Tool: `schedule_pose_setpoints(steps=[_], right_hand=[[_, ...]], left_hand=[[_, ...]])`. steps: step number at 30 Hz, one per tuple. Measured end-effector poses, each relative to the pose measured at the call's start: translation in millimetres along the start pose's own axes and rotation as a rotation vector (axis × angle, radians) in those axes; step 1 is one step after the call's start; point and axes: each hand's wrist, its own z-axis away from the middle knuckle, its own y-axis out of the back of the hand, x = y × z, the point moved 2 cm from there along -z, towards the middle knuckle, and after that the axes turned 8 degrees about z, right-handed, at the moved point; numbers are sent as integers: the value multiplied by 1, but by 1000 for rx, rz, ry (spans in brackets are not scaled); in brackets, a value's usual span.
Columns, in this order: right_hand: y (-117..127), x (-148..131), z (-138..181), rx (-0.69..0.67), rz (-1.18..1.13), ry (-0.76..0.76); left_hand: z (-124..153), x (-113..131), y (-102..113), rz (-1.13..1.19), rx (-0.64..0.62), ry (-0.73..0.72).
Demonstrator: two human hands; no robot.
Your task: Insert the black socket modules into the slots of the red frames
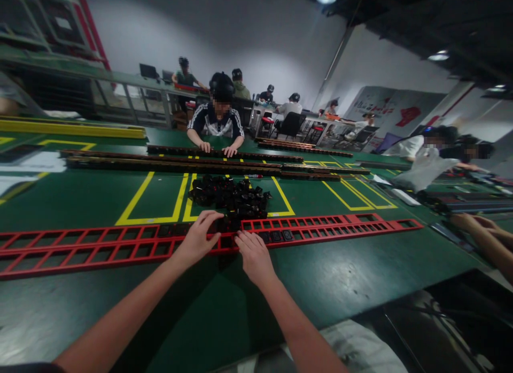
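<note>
Nearest to the camera: the two bare forearms [126,306] of the person, which come from the lower edge and reach over the green table [340,277].
Left hand: the left hand [198,236] is arched at the red frame [226,250], thumb and forefinger spread apart, near a dark part; whether it grips this part, I cannot tell.
Right hand: the right hand [253,253] lies with fingers close together, the tips on the red frame; if something is under them, I cannot tell. The two hands are near each other, but not touching.
Red frame: it is long, like a ladder with two rows of openings, and lies across the table under both hands.
Black squares: some black squares [287,235] sit in the openings, just to the right of the right hand.
Heap: a loose pile of black parts [230,195] lies just beyond the red frame, on yellow tape lines [148,222].
Dark strips: several long dark strips [180,163] lie farther back, roughly along the table.
Opposite side: a co-worker [214,119] in a striped dark top rests both hands at one of these strips.
Right side: a clear plastic bag [425,170] lies near other persons.
</note>
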Motion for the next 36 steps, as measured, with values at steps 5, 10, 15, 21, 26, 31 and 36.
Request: schedule_pose_setpoints(steps=[5,10,15,21,26,31,36], right_hand=[[4,-1,-2,-5,-11,-3],[3,-1,-1,-14,-11,-15],[4,-2,-2,-16,-21,-19],[5,-1,-1,-17,-25,-17],[5,-1,-1,-10,-26,-16],[7,-2,-2,-14,-18,-14],[7,-2,-2,-27,-10,-18]], left_hand=[[22,6,-12,48,-107,-30],[23,7,-17,-30,-120,-58],[27,1,-21,21,-77,-17],[28,6,-19,-62,-12,-36],[28,4,-22,-64,-37,-62],[31,-5,-25,-19,-75,-2],[31,-7,-26,-22,-69,27]])
